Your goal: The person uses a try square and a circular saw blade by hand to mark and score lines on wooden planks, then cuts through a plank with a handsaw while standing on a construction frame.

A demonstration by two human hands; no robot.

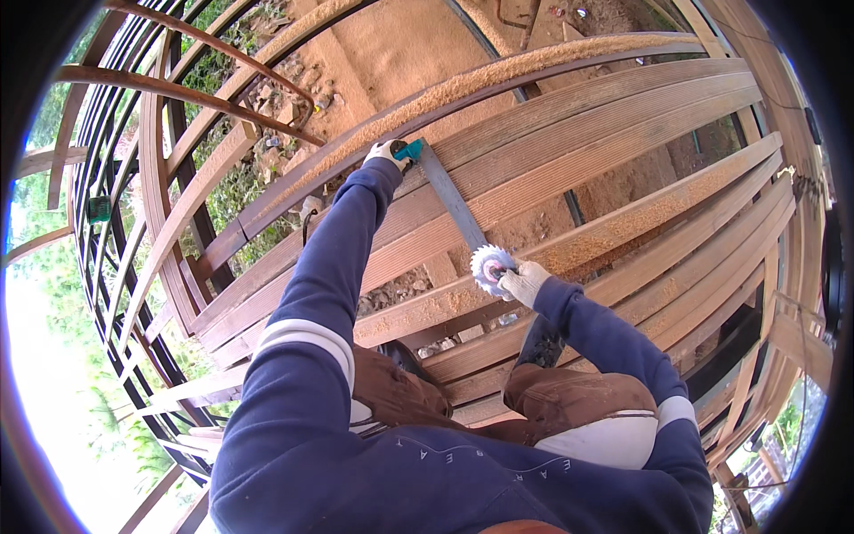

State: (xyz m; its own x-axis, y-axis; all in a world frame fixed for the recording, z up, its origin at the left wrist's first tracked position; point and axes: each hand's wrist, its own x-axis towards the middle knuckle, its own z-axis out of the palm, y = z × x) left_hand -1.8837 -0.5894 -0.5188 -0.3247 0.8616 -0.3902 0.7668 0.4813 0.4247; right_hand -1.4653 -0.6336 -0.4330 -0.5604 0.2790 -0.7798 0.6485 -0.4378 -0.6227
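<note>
My left hand point(383, 156), in a pale glove, grips the teal handle point(409, 151) of a long metal square. Its grey blade point(452, 197) lies diagonally across grooved brown boards point(551, 138), reaching down toward my right hand. My gloved right hand point(527, 285) is closed on a small tool with a toothed circular blade point(487, 265) at the lower end of the square. The tool's body is mostly hidden by the hand and disc. Sawdust point(576, 247) coats the board under the disc.
Rusty bent bars point(169, 84) and loose planks point(196, 187) lie at upper left beside dark railing point(107, 267). Gaps between boards show dirt and rubble point(289, 102) below. A sawdust-covered beam point(498, 62) crosses beyond my left hand. My brown-clad legs are bent on the boards.
</note>
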